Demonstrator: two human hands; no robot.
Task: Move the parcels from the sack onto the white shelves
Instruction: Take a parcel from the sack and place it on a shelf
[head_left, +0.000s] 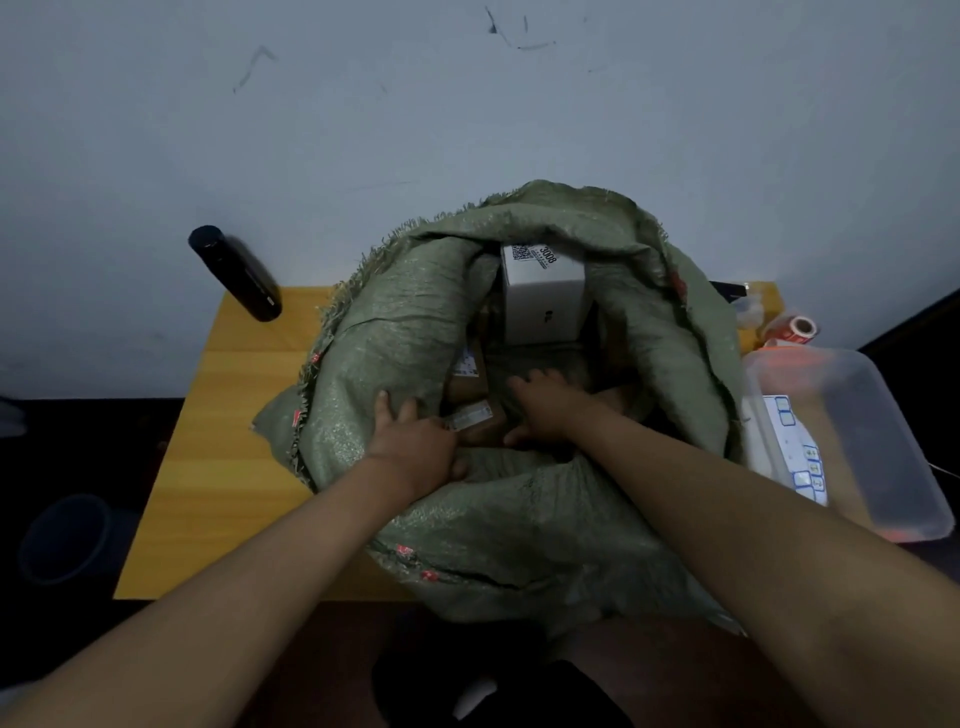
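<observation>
A green woven sack (395, 332) stands open on a yellow wooden table (228, 415). Inside it a white box parcel (543, 299) with a printed label stands at the far side, and brown cardboard parcels (470, 387) with white labels lie lower down. My left hand (413, 441) grips the near-left rim of the sack, thumb under the fabric. My right hand (545, 408) reaches into the opening, fingers spread over a brown parcel (483, 428); whether it grips the parcel is hidden. No white shelves are in view.
A black cylindrical bottle (236, 273) stands at the table's back left against the pale wall. A clear plastic tub (852, 441) holding label sheets sits to the right of the sack, with a roll of orange tape (792, 327) behind it. A dark bin (65, 538) is on the floor left.
</observation>
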